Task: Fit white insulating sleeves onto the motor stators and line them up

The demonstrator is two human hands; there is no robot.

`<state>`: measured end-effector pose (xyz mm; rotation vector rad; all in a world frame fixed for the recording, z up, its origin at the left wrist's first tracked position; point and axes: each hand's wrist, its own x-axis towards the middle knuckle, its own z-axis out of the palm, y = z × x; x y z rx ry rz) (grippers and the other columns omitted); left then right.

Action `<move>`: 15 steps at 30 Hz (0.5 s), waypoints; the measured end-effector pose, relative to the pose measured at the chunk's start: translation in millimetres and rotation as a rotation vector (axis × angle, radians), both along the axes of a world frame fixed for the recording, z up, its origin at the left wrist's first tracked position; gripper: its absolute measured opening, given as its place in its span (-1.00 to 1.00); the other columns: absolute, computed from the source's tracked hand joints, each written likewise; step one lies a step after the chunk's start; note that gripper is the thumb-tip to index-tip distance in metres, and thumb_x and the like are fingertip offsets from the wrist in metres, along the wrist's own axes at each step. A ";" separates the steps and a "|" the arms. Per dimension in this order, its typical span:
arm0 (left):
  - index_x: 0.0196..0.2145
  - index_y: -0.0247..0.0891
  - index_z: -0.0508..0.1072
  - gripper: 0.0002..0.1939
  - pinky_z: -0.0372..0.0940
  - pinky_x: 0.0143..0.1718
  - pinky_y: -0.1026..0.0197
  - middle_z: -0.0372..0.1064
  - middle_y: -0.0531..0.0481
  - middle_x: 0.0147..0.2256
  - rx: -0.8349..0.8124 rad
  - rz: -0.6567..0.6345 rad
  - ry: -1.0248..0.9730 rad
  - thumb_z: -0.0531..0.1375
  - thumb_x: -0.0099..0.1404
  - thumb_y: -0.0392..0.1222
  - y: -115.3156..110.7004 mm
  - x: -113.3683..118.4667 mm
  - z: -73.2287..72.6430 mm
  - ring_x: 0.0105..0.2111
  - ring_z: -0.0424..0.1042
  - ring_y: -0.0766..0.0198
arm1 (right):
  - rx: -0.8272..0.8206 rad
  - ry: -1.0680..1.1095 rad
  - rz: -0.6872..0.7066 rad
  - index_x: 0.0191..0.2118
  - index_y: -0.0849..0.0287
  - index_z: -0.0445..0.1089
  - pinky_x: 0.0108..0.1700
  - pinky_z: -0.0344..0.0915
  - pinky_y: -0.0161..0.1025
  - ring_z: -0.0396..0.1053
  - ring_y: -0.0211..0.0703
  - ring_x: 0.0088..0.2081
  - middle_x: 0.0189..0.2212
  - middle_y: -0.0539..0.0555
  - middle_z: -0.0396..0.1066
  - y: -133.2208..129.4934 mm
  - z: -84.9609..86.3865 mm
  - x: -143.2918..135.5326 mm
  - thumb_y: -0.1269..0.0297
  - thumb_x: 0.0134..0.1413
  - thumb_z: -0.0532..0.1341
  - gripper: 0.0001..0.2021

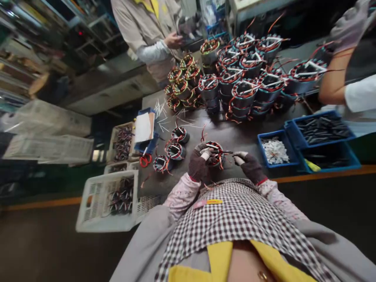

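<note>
A wire-wound motor stator (221, 159) with red and dark leads stands on the table right in front of me. My left hand (199, 162), in a dark glove with pale fingertips, is closed at its left rim, with fingers over the windings. A thin black tube (227, 152) reaches across the stator top toward the right. My right hand (249, 166), gloved alike, has its thumb and fingertips pinched at the tube's right end; the exact contact is too small to see clearly. Three smaller stators (175, 152) sit to the left of my left hand.
Stacked stators (243, 94) fill the table's far side. At right are a blue bin of white pieces (275, 152) and blue bins of black pieces (323, 129). White crates (107, 199) and red-handled scissors (145, 159) lie left. One co-worker (152, 39) stands opposite; another's gloved hand (349, 29) is at right.
</note>
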<state>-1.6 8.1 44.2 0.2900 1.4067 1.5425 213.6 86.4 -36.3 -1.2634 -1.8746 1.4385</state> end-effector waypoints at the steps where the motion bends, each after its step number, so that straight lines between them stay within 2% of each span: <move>1: -0.13 -0.24 0.50 -0.47 0.48 -0.38 0.23 0.64 -0.06 -0.25 -0.001 0.001 0.017 0.56 -0.03 -0.10 -0.8 0.2 -0.8 -0.38 0.61 0.21 | -0.003 -0.009 0.001 -0.13 0.15 0.60 -0.10 0.38 -0.14 0.45 -0.06 -0.24 -0.30 0.12 0.56 -0.5 -2.7 -2.3 0.08 0.24 0.21 -0.69; 6: -0.11 -0.24 0.49 -0.46 0.45 -0.38 0.25 0.63 -0.04 -0.29 -0.035 0.042 0.069 0.55 -0.01 -0.11 -1.1 3.4 -2.8 -0.41 0.59 0.24 | -0.050 -0.053 -0.062 -0.09 0.19 0.56 -0.16 0.37 -0.21 0.45 -0.12 -0.29 -0.35 0.09 0.55 11.8 -9.3 -10.4 0.13 0.29 0.21 -0.72; 9: -0.12 -0.24 0.50 -0.46 0.43 -0.40 0.28 0.62 -0.02 -0.31 -0.052 0.102 0.087 0.55 -0.02 -0.09 2.0 5.7 -2.2 -0.43 0.57 0.27 | -0.155 0.021 -0.027 -0.11 0.18 0.53 -0.21 0.38 -0.28 0.47 -0.16 -0.30 -0.36 0.07 0.57 19.4 -13.5 -19.1 0.18 0.31 0.20 -0.78; 12: -0.14 -0.24 0.50 -0.48 0.42 -0.41 0.28 0.61 -0.01 -0.32 -0.087 0.131 0.115 0.55 -0.03 -0.10 5.8 8.9 0.4 -0.44 0.57 0.27 | -0.270 0.104 0.101 -0.14 0.19 0.51 -0.26 0.40 -0.33 0.48 -0.20 -0.36 -0.40 0.04 0.57 31.0 -14.0 -32.9 0.25 0.31 0.18 -0.82; 15: -0.15 -0.26 0.49 -0.51 0.41 -0.45 0.27 0.60 -0.02 -0.34 -0.112 0.113 0.149 0.53 -0.01 -0.13 7.4 12.2 3.7 -0.46 0.57 0.25 | -0.336 0.042 0.329 -0.22 0.19 0.52 -0.35 0.39 -0.36 0.45 -0.23 -0.45 -0.48 0.00 0.52 46.9 -10.8 -45.5 0.29 0.28 0.21 -0.86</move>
